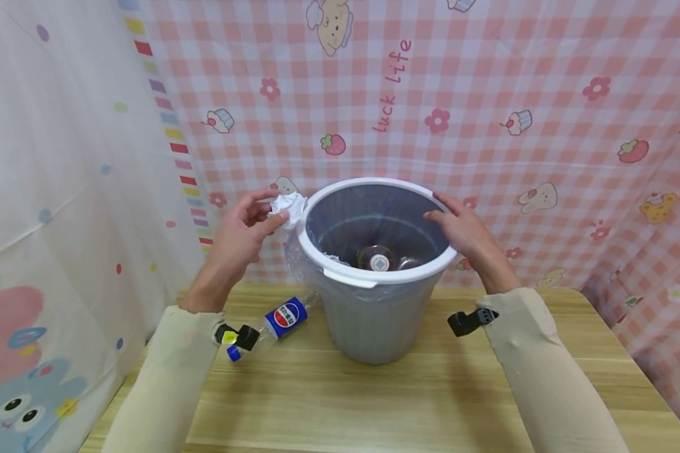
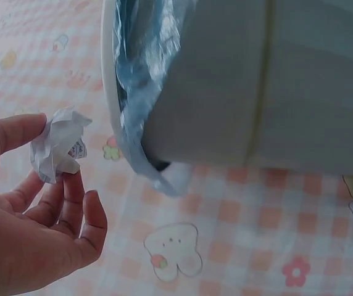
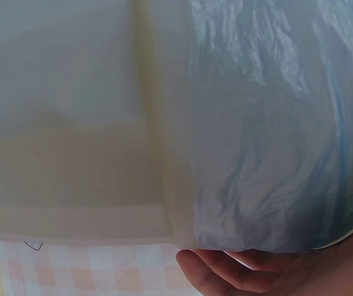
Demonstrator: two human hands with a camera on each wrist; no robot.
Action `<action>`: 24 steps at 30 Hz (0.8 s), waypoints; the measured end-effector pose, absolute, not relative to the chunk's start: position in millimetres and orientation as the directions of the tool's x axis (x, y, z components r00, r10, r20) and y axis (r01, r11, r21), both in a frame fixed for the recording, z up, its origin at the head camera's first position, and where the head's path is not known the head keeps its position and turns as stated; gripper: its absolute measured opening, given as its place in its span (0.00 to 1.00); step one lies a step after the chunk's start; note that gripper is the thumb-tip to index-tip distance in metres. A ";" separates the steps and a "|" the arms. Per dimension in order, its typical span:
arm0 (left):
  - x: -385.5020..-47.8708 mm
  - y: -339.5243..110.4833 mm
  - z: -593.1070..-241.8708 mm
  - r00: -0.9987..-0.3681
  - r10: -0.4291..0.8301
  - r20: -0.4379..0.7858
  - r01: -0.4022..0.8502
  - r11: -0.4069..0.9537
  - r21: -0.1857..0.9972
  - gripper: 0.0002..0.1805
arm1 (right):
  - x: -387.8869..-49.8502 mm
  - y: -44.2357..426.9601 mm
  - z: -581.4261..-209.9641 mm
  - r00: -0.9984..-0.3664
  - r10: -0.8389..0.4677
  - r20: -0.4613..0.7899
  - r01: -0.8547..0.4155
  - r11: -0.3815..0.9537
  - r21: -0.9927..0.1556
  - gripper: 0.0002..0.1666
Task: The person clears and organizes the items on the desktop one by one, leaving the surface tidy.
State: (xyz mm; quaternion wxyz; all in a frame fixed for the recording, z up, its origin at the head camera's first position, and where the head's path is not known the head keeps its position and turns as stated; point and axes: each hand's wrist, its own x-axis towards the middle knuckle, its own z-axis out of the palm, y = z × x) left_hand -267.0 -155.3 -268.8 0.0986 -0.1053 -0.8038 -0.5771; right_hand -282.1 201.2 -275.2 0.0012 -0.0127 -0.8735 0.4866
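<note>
My left hand (image 1: 235,239) pinches a crumpled white paper ball (image 1: 289,209) between thumb and fingers, just outside the left rim of a grey trash can (image 1: 374,321). In the left wrist view, print shows on one fold of the paper ball (image 2: 59,145). The can stands upright with a white rim ring and a clear bag liner (image 3: 257,142) folded over its edge. On the opposite side, my right hand (image 1: 469,234) holds the rim, with fingers (image 3: 210,277) against the outside of the can. Inside lie a clear container with a round label (image 1: 379,262) and some white paper (image 1: 335,258).
A clear plastic bottle (image 1: 286,316) with a blue label and blue cap lies on the wooden table (image 1: 340,409), left of the can. Pink checked cloth (image 1: 385,100) hangs behind, and a white patterned curtain (image 1: 79,189) hangs at the left.
</note>
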 end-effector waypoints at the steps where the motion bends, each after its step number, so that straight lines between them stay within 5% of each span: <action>1: -267.5 -152.6 -267.6 -0.956 0.059 0.286 0.290 0.306 0.907 0.28 | -282.1 201.2 -275.3 -1.000 0.024 -0.009 0.020 0.526 -0.850 0.38; 24: -278.4 -99.8 -251.6 -0.944 0.169 0.283 0.318 0.245 0.916 0.24 | -283.9 201.4 -275.7 -1.000 0.019 0.008 0.004 0.540 -0.842 0.38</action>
